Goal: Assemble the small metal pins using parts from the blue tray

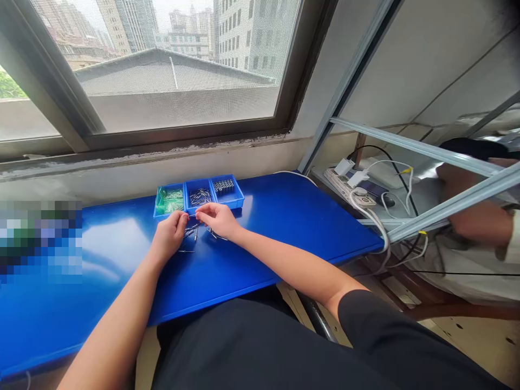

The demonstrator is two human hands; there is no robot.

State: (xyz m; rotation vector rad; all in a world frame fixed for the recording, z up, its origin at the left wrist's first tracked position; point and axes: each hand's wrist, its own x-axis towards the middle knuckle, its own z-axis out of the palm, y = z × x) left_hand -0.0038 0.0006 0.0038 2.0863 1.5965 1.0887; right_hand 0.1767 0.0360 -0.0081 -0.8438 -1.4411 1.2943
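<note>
My left hand [173, 230] and my right hand [217, 218] are close together over the blue table, fingers pinched. Between their fingertips is something thin and small that I cannot make out. Just behind them stand three joined blue bins [239, 201]. Green and clear small pieces [173, 200] lie in the left bin, thin dark metal pieces [200, 196] in the middle one, and short silver cylinders [223, 186] in the right one. Several loose metal pins [187, 251] lie on the table below my hands.
The blue table [284, 216] runs under a window. To the right, a metal frame [414, 151] surrounds a shelf with a power strip [345, 181] and white cables. A blurred person's arm [475, 216] shows at the far right. A pixelated patch covers the left edge.
</note>
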